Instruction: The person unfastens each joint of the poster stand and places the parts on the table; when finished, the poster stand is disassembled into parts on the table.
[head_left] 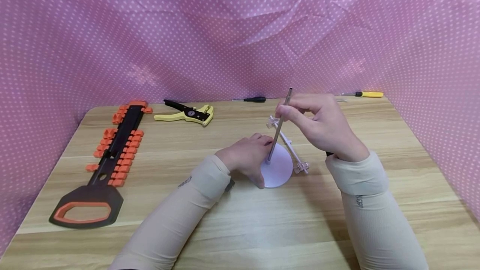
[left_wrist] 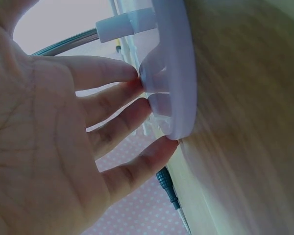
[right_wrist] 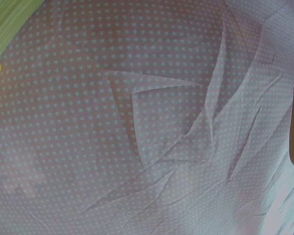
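Note:
A white round base (head_left: 279, 174) stands on the wooden table with a metal rod (head_left: 278, 134) rising from its central socket, tilted to the right. My left hand (head_left: 247, 156) holds the base by its rim, thumb at the near side and fingers at the far side. The left wrist view shows fingertips (left_wrist: 159, 152) touching the disc's edge, near the white socket (left_wrist: 122, 27). Thumb and fingers of my right hand (head_left: 320, 122) pinch the rod near its upper end. Only a sliver of that hand shows in the right wrist view.
Just right of the base lies a thin white bar with clear clips (head_left: 288, 143). A black-and-orange handled rack (head_left: 123, 136) is at the left. Yellow-black wire strippers (head_left: 191, 113), a black screwdriver (head_left: 256, 99) and a yellow screwdriver (head_left: 371, 94) lie along the back, before a pink dotted curtain (head_left: 240, 45).

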Demonstrator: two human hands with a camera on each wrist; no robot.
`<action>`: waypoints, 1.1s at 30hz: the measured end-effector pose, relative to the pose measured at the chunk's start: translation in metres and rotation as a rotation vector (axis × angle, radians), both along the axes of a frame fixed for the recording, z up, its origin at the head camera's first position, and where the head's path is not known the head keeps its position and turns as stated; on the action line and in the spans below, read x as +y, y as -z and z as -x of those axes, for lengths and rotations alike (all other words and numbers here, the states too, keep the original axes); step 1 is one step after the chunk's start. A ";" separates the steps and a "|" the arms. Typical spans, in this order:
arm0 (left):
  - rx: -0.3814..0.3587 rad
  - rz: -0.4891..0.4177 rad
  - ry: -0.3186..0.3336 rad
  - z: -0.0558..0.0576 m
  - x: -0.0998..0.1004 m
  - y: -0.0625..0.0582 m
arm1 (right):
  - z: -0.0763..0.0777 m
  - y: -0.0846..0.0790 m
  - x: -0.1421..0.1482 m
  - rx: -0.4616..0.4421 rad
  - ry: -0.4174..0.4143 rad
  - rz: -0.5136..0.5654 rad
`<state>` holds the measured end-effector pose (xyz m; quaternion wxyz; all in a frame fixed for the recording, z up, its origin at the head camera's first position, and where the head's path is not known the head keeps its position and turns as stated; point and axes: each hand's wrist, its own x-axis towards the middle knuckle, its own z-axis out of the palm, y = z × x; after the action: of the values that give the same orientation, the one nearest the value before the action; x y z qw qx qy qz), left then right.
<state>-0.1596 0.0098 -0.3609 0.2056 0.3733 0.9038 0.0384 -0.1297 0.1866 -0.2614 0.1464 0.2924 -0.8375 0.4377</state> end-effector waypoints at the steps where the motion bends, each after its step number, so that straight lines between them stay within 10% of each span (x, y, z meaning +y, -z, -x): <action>1: 0.002 0.001 0.002 0.000 0.000 0.000 | 0.000 0.000 0.000 0.013 0.010 -0.001; 33: 0.016 0.015 0.012 -0.001 -0.002 -0.002 | 0.002 0.007 -0.006 0.192 0.022 0.086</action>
<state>-0.1582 0.0077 -0.3588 0.2016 0.3776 0.9033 0.0276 -0.1317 0.1804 -0.2684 0.2431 0.3173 -0.8031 0.4419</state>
